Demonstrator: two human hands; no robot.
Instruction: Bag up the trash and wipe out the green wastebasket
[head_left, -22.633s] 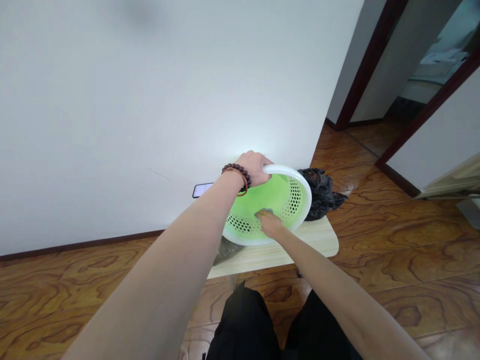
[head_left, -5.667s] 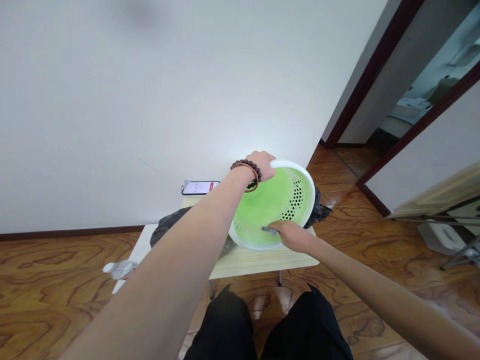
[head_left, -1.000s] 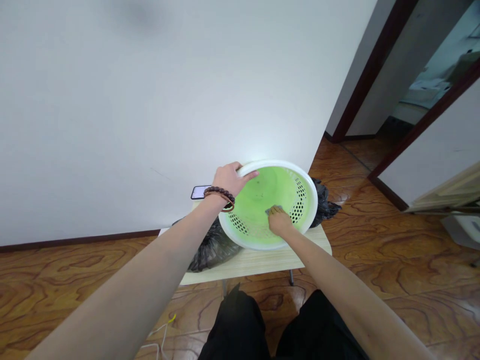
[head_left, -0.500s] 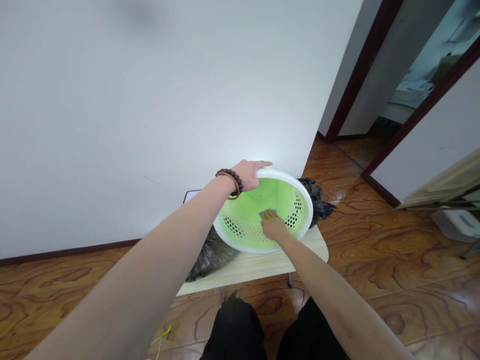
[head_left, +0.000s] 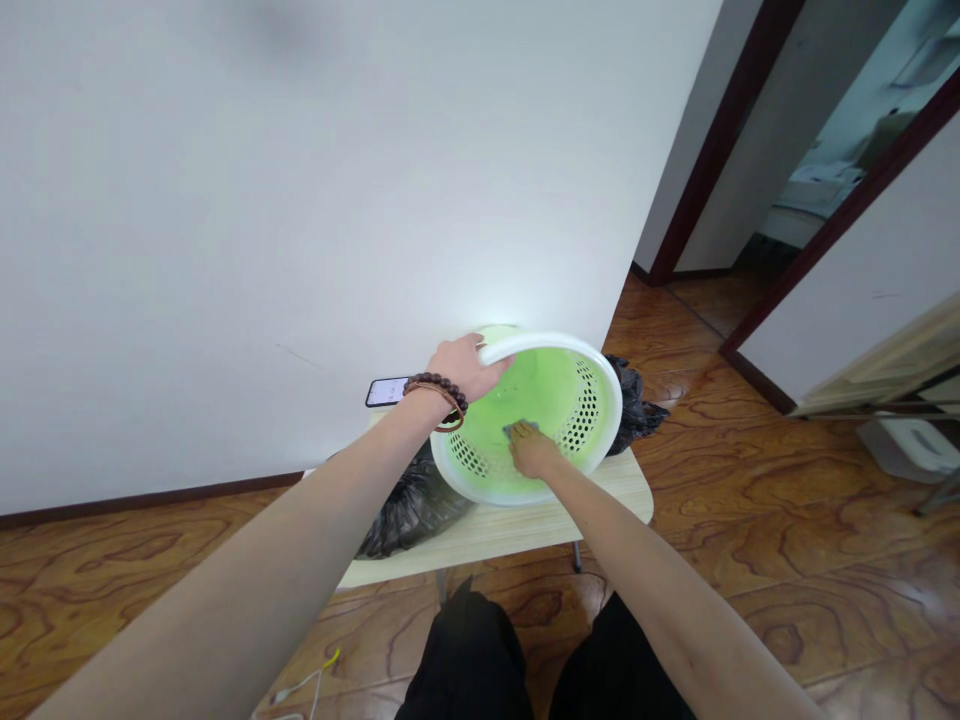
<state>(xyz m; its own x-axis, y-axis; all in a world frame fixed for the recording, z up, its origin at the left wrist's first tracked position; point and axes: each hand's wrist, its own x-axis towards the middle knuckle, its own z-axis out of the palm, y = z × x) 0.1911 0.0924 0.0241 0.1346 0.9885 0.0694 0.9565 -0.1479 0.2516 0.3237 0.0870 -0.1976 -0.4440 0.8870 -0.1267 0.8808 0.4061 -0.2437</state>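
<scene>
Head view: left grip (head_left: 460,367) clasps basket rim (head_left: 559,341), right grip (head_left: 532,454) holds cloth (head_left: 509,431) inside.

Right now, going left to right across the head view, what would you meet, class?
White cord with yellow tip, phone, left grip, right grip, black bag right of the green basket, white container.

The left hand (head_left: 459,367) is clasped in a grip, its thumb (head_left: 501,371) stretched out on the near side of its fingers, which curl away, partly hidden. The left arm (head_left: 247,560) slopes back from them, down and left. Nearer the body, right of those fingers, the right hand (head_left: 531,455) reaches forward, back upward; behind its fingertips the right arm (head_left: 660,590) runs down and right.
</scene>
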